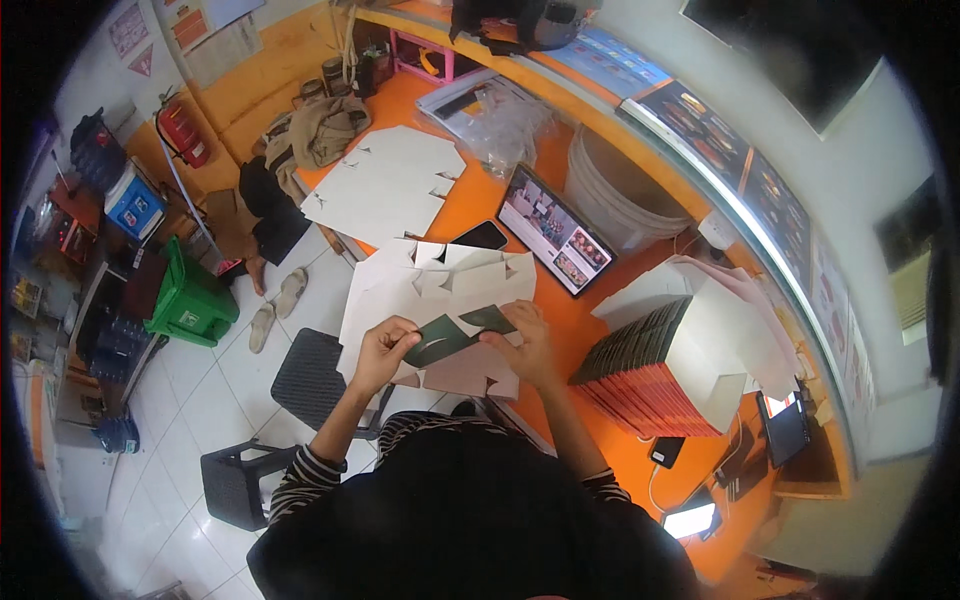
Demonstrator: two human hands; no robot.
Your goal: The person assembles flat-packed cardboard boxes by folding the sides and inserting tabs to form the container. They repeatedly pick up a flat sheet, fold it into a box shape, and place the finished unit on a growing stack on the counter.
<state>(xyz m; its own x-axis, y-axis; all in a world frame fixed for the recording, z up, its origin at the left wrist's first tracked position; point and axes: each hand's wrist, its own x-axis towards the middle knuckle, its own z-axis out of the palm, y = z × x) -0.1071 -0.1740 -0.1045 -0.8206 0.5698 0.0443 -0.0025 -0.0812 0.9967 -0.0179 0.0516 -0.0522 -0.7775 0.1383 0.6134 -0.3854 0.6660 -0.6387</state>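
Note:
A white die-cut cardboard blank with cut flaps and slots lies before me at the edge of the orange table. Dark green printed card shows at its middle, between my hands. My left hand pinches the left end of this green card between thumb and fingers. On the other side, my right hand grips a smaller green flap, thumb in front and fingers behind. Whether the green parts belong to the white blank beneath cannot be made out. Another flat white blank lies farther off on the table.
A tall stack of folded red and dark boxes stands at right. Behind the blank are a phone, a propped tablet and a white bucket. Black stools and a green bin stand on the floor at left.

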